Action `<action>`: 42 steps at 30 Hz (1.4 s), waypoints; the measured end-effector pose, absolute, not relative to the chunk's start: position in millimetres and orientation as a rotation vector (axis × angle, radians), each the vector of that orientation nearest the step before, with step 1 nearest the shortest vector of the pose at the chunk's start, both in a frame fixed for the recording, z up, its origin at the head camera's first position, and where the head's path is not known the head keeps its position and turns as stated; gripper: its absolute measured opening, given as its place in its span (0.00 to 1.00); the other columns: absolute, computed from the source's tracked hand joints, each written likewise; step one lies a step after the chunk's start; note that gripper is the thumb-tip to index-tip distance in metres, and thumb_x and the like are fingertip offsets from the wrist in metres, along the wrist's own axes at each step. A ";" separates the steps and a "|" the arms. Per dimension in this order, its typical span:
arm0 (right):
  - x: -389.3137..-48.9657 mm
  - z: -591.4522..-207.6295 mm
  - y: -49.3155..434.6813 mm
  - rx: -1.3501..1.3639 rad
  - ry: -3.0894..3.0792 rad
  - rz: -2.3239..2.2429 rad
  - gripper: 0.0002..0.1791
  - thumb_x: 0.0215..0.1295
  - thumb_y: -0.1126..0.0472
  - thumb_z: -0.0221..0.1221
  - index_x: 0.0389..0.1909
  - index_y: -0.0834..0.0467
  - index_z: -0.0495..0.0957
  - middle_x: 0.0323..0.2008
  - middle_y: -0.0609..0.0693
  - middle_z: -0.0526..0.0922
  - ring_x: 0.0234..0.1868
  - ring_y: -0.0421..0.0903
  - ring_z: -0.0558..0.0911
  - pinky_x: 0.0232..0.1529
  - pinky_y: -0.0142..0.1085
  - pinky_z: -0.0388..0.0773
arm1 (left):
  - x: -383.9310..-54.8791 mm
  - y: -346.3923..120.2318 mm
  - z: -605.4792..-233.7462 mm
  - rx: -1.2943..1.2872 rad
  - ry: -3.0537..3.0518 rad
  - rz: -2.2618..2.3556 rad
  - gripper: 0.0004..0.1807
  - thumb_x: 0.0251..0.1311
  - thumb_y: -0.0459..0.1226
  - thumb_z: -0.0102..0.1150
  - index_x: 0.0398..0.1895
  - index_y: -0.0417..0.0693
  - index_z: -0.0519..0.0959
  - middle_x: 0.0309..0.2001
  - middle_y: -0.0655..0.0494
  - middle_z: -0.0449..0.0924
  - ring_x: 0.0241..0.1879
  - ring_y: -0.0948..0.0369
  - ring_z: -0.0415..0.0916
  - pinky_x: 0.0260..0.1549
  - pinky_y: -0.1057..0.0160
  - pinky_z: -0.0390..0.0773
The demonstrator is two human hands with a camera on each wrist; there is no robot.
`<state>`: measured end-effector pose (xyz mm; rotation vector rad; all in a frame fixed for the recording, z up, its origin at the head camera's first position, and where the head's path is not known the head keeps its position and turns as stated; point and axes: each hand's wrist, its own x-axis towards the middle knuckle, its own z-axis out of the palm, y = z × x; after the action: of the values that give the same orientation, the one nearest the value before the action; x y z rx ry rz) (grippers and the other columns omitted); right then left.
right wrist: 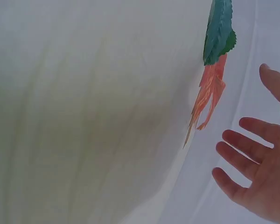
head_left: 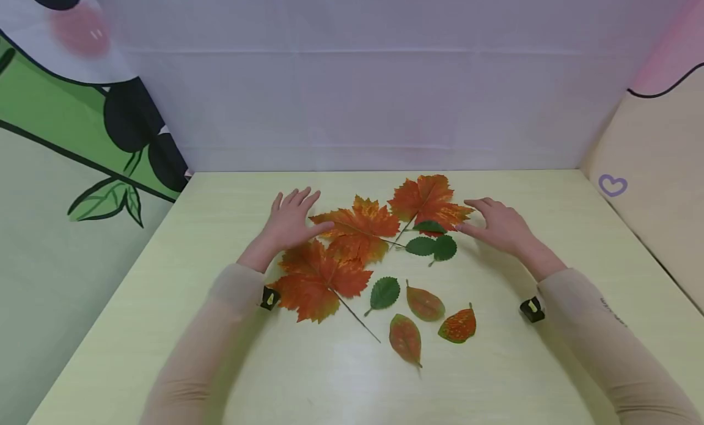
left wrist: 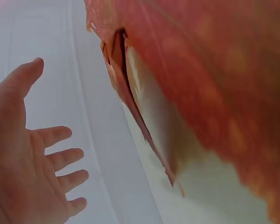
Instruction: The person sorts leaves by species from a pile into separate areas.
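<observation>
My left hand (head_left: pixel 290 224) hovers at the left edge of the leaves, its fingers spread and its thumb over the middle orange maple leaf (head_left: pixel 360 226). Another maple leaf (head_left: pixel 316 278), with a long stem, lies nearer me beside the left wrist. On the opposite side, my right hand (head_left: pixel 500 228) has its thumb close to the far maple leaf (head_left: pixel 426 199). In the wrist views, both the left palm (left wrist: pixel 28 158) and the right palm (right wrist: pixel 270 172) hold nothing. Whether the left thumb touches a leaf, I cannot tell.
Small green leaves (head_left: pixel 420 246) lie partly over the far maple leaf, and a single green leaf (head_left: pixel 385 292) sits lower. Three reddish leaves, including a spotted one (head_left: pixel 458 325), are nearer the front of the pale table (head_left: pixel 308 382). A light curtain (head_left: pixel 357 107) hangs behind.
</observation>
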<state>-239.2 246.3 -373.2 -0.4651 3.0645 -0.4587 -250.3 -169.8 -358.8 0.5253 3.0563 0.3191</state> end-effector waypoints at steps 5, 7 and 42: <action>-235.9 -373.4 237.6 -0.405 2.960 -0.535 0.38 0.57 0.34 0.51 0.53 0.63 0.70 0.45 0.60 0.77 0.42 0.54 0.76 0.38 0.47 0.73 | -247.2 -158.4 -362.8 0.364 3.074 0.450 0.41 0.56 0.62 0.47 0.66 0.45 0.60 0.64 0.42 0.61 0.61 0.45 0.59 0.58 0.44 0.56; -234.6 -373.8 233.4 -0.386 2.918 -0.527 0.38 0.56 0.34 0.52 0.50 0.64 0.71 0.40 0.58 0.78 0.37 0.50 0.77 0.33 0.42 0.73 | -245.7 -153.7 -364.6 0.272 3.079 0.504 0.39 0.56 0.61 0.48 0.63 0.43 0.64 0.60 0.42 0.65 0.56 0.44 0.65 0.55 0.45 0.62; -232.3 -377.4 207.8 -0.315 2.794 -0.540 0.32 0.49 0.47 0.65 0.48 0.66 0.70 0.42 0.62 0.78 0.39 0.54 0.76 0.36 0.44 0.72 | -253.8 -133.7 -381.1 -0.093 2.869 0.627 0.46 0.45 0.59 0.61 0.54 0.29 0.64 0.54 0.35 0.58 0.49 0.45 0.63 0.44 0.50 0.71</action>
<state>-232.3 207.8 -377.4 -0.3153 2.7943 -0.5404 -253.8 -133.7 -381.1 -0.0934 2.8694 0.6269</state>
